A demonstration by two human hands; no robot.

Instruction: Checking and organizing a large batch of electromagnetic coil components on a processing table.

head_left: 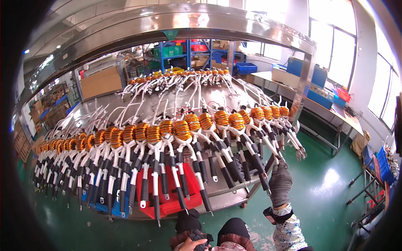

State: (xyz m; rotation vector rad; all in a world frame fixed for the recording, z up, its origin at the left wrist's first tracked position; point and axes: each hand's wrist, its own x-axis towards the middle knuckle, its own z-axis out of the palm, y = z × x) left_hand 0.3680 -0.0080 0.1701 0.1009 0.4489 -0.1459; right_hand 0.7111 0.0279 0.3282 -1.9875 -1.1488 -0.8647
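Observation:
My right hand [280, 184], in a grey glove, reaches to the right end of the front row of coils. Its fingers are closed at the tip of a white cable lead [272, 147] that hangs from a copper-wound ring coil [256, 113]. At the lower edge, my left hand [189, 244] is partly visible, its bare fingers curled around a bunch of small black pieces [200, 236] whose kind I cannot make out. Beside my hands hang several more leads with black sleeves [226, 175] and metal lugs at their ends.
The coils rest on a metal table [159, 111] under a steel frame [188, 19]. A second row of coils [180, 74] lies farther back. Below the leads sit a red bin [167, 205] and a blue bin [100, 206]. A bench [335, 119] with blue boxes stands at right.

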